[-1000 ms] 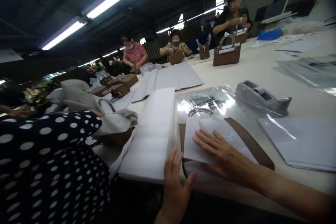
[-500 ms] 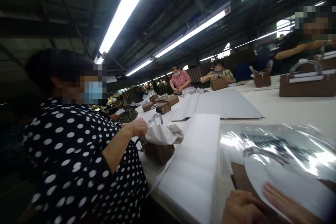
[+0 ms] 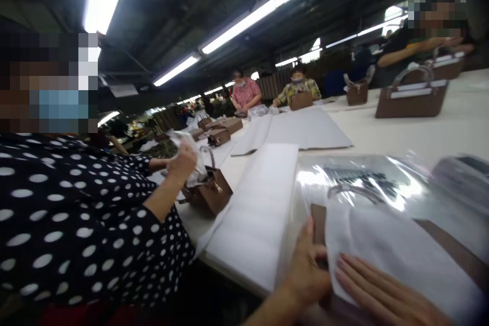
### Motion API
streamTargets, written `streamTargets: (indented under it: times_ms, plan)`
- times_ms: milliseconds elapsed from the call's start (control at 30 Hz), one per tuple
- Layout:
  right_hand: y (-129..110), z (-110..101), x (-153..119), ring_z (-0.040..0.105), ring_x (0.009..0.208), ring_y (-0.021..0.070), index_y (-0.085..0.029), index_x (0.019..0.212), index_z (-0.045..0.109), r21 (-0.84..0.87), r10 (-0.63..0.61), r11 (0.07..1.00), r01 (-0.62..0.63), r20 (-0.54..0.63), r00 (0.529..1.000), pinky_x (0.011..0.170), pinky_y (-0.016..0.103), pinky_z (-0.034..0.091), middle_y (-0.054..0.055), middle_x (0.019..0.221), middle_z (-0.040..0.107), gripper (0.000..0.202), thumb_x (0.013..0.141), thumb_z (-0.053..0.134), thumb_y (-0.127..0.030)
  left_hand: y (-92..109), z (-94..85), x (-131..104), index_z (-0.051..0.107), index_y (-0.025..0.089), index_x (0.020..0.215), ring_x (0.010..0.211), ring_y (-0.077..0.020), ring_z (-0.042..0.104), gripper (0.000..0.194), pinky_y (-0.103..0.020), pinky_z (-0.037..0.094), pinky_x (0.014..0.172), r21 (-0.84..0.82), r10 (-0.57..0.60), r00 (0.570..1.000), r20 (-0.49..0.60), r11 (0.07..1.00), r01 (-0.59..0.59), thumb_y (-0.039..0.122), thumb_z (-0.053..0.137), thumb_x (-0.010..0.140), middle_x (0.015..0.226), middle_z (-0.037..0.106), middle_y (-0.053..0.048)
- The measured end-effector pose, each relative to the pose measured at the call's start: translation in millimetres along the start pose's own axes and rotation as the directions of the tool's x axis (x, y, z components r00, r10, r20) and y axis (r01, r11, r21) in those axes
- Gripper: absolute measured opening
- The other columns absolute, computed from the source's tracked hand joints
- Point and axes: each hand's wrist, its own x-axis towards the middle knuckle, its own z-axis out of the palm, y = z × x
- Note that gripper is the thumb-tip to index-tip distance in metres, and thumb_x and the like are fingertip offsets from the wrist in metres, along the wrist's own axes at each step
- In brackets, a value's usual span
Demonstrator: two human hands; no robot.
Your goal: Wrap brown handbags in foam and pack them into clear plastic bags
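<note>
A brown handbag (image 3: 451, 244) lies in front of me with a white sheet (image 3: 367, 234) over it; its handle (image 3: 355, 191) sticks out at the top. My right hand (image 3: 382, 290) rests flat on the sheet with its fingers stretched out. My left hand (image 3: 307, 267) grips the bag's left side; its lower fingers are partly hidden. Behind the bag lies shiny clear plastic (image 3: 351, 170). A stack of white sheets (image 3: 255, 214) lies to the left of my left hand.
On my left a co-worker in a dotted top (image 3: 95, 214) handles white wrapping over another brown handbag (image 3: 214, 191). A wide white sheet (image 3: 305, 127) lies farther back. More handbags (image 3: 410, 99) stand on the table (image 3: 466, 132), with other people at the far side.
The view has turned right and down. My left hand has moved up along the bag's side. The co-worker's white wrapping has come up, uncovering more of that person's handbag.
</note>
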Motion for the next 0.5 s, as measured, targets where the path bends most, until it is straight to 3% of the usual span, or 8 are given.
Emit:
streamTargets:
  times_ms: [33, 100, 167, 267, 500]
  plan:
    - [-1, -13, 5, 0.041, 0.122, 0.0222, -0.013, 0.131, 0.041, 0.014, 0.026, 1.000, -0.027, 0.053, 0.998, 0.093, 0.031, 0.047, 0.009, 0.134, 0.041, 0.044, 0.087, 0.037, -0.018, 6, -2.6, -1, 0.023, 0.017, 0.137, 0.103, -0.0282, 0.055, 0.096, -0.050, 0.035, 0.097, -0.039, -0.016, 0.998, 0.055, 0.999, 0.018, 0.034, 0.074, 0.057, 0.090, 0.066, -0.007]
    - [-2, -28, 15, 0.036, 0.125, 0.0235, -0.009, 0.131, 0.040, 0.073, 0.068, 0.994, -0.077, 0.119, 0.991, 0.097, 0.038, 0.044, 0.011, 0.134, 0.040, 0.045, 0.087, 0.035, -0.012, 16, -11.1, 1, 0.036, 0.017, 0.131, 0.098, -0.0253, 0.057, 0.076, -0.046, 0.040, 0.093, -0.027, -0.005, 0.987, 0.161, 1.000, 0.009, 0.032, 0.069, 0.065, 0.093, 0.065, -0.007]
    - [-4, -33, 21, 0.032, 0.127, 0.0230, -0.008, 0.131, 0.040, 0.129, 0.097, 0.985, -0.117, 0.155, 0.983, 0.101, 0.040, 0.040, 0.012, 0.133, 0.041, 0.045, 0.086, 0.034, -0.008, 20, -21.0, 7, 0.059, 0.017, 0.108, 0.108, -0.0244, 0.052, 0.043, -0.043, 0.037, 0.097, 0.065, 0.031, 0.966, 0.258, 0.997, -0.049, 0.028, 0.067, 0.068, 0.103, 0.063, -0.009]
    - [-5, -34, 22, 0.032, 0.128, 0.0226, -0.008, 0.130, 0.040, 0.179, 0.111, 0.974, -0.141, 0.168, 0.980, 0.102, 0.041, 0.039, 0.013, 0.131, 0.044, 0.045, 0.086, 0.033, -0.006, 19, -31.8, 15, 0.065, 0.017, 0.071, 0.123, -0.0254, 0.038, 0.006, -0.039, 0.031, 0.103, 0.115, 0.049, 0.952, 0.304, 0.989, -0.088, 0.020, 0.067, 0.066, 0.124, 0.051, -0.008]
    - [-6, -37, 23, 0.030, 0.128, 0.0253, -0.005, 0.128, 0.042, 0.169, 0.081, 0.979, -0.117, 0.205, 0.975, 0.103, 0.044, 0.037, 0.016, 0.130, 0.045, 0.043, 0.085, 0.034, -0.006, 11, -25.5, 10, 0.063, 0.016, 0.069, 0.124, -0.0243, 0.037, 0.007, -0.041, 0.034, 0.102, 0.100, 0.108, 0.969, 0.224, 0.986, -0.133, 0.013, 0.057, 0.073, 0.143, 0.026, -0.002]
